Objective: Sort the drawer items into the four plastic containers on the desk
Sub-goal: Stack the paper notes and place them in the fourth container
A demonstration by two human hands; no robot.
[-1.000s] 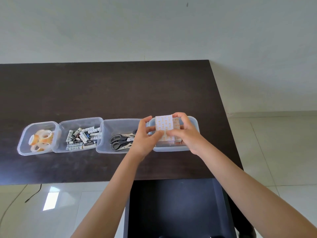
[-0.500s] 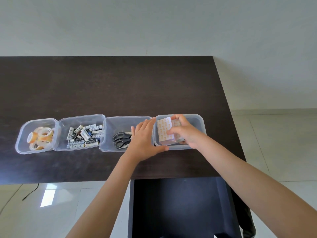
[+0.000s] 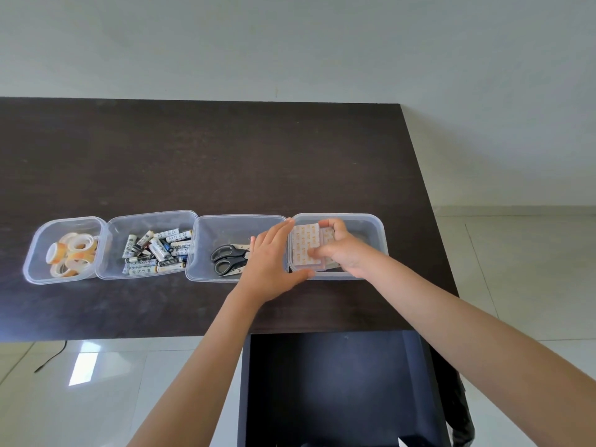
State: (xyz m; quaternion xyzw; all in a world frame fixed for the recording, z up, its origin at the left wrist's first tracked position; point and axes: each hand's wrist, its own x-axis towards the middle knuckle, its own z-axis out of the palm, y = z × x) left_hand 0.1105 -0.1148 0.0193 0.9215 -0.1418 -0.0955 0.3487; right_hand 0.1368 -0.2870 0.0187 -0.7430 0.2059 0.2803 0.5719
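Four clear plastic containers (image 3: 375, 221) in a row on dark desk, touching: tape rolls (image 3: 71, 253) leftmost, batteries (image 3: 158, 251) next, black-handled scissors (image 3: 229, 259) third, white-and-orange plaster strips (image 3: 304, 245) stacked flat in the rightmost.

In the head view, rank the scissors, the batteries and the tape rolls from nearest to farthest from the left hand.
1. Scissors: in the container just left of the left hand, nearly touching it.
2. Batteries: in the next container leftward.
3. Tape rolls: in the far-left container, farthest away.
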